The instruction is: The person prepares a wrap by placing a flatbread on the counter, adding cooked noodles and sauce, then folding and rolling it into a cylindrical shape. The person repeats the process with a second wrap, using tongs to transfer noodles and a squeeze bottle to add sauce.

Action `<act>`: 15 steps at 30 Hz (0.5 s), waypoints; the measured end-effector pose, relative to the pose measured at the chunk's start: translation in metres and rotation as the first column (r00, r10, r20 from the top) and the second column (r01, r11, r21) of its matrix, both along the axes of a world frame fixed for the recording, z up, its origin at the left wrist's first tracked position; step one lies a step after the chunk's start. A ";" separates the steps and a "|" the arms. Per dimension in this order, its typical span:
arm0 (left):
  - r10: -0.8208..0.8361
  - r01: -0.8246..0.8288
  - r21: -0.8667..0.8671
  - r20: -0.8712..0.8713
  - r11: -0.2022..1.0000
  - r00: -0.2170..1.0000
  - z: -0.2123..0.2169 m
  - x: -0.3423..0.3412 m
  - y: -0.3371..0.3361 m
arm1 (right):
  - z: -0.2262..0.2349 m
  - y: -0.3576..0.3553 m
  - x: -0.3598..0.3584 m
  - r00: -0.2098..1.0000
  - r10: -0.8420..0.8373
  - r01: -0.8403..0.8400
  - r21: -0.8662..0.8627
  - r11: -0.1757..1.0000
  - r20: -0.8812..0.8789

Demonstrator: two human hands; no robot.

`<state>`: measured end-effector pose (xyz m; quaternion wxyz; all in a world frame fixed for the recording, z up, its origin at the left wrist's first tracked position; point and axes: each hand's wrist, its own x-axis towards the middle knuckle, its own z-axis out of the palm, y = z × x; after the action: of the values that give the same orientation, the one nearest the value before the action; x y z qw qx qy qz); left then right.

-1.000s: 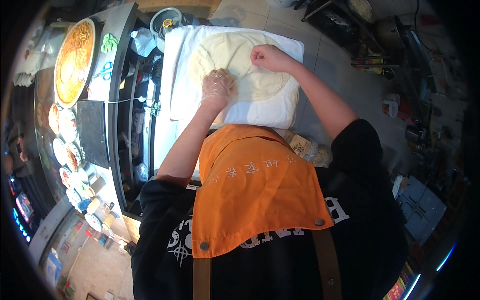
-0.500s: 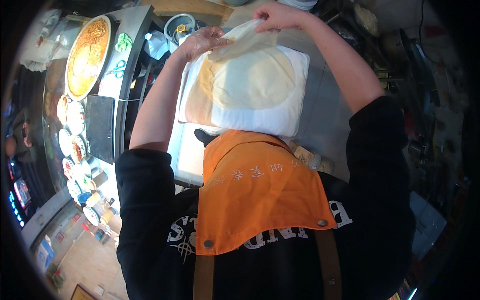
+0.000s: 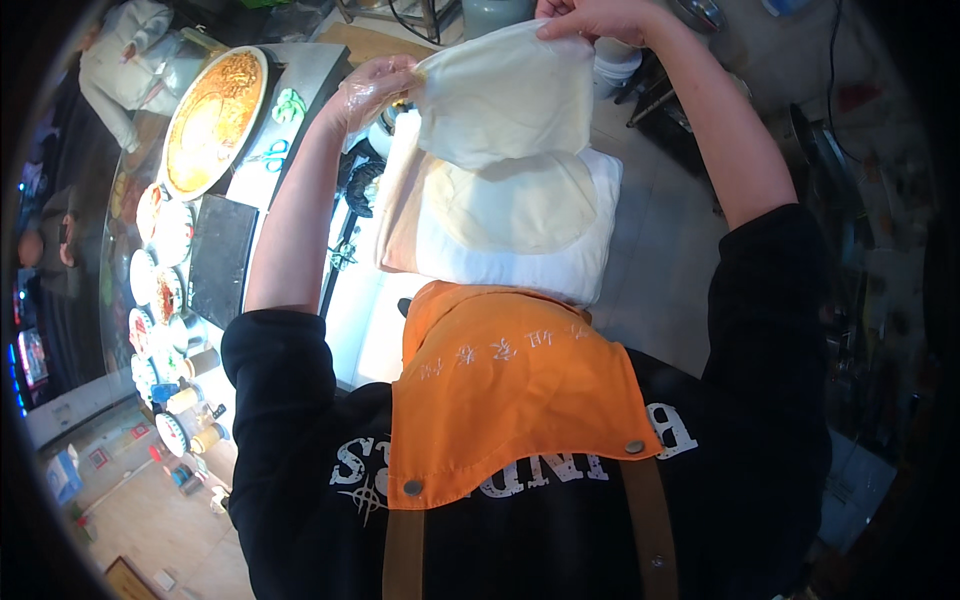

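A thin pale round sheet of dough [image 3: 505,95] hangs in the air between my hands, above a stack of similar sheets [image 3: 520,205] lying on a white cloth [image 3: 575,270]. My left hand [image 3: 375,90], in a clear plastic glove, pinches the sheet's left edge. My right hand [image 3: 590,18], bare, grips its top right corner near the upper edge of the view. An orange apron covers my chest.
To the left a large round pan of orange-red food [image 3: 215,120] sits on a counter, with a dark griddle plate [image 3: 222,260] and several small bowls of toppings [image 3: 160,260] along it. Buckets stand behind the cloth [image 3: 615,60]. A person stands at far left [image 3: 125,60].
Both hands went from pressing on the stack to lifting one dough sheet up and away from it; the sheet now hangs clear above the stack.
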<state>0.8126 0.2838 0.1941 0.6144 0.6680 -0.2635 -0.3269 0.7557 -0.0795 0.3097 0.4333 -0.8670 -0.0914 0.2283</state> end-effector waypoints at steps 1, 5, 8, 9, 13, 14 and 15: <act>0.055 -0.057 -0.039 -0.058 0.998 0.997 0.002 -0.002 0.010 | 0.001 0.002 0.001 1.000 0.004 -0.004 0.008 1.000 -0.015; 0.142 -0.145 -0.048 -0.061 0.988 0.988 0.017 -0.012 0.056 | -0.009 0.027 0.012 0.995 0.099 -0.099 -0.017 0.995 0.019; 0.180 -0.180 -0.012 0.022 0.984 0.983 0.032 -0.024 0.107 | -0.029 0.071 0.030 0.973 0.223 -0.227 0.070 0.971 0.063; 0.201 -0.204 0.017 0.099 0.979 0.975 0.038 -0.029 0.129 | -0.034 0.090 0.038 0.959 0.268 -0.277 0.104 0.955 0.088; 0.333 -0.336 -0.003 0.132 0.942 0.934 0.053 -0.047 0.212 | -0.048 0.175 0.059 0.935 0.332 -0.352 0.225 0.909 0.123; 0.348 -0.347 -0.019 0.050 0.937 0.936 0.059 -0.048 0.234 | -0.047 0.197 0.062 0.927 0.354 -0.374 0.222 0.901 0.126; 0.356 -0.355 -0.124 -0.017 0.926 0.934 0.063 -0.054 0.257 | -0.046 0.221 0.065 0.918 0.375 -0.395 0.217 0.893 0.129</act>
<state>0.7583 0.5408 0.2574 0.7034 0.6658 -0.1596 -0.1912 0.8203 0.1413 0.2636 0.4764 -0.7820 -0.3058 0.2605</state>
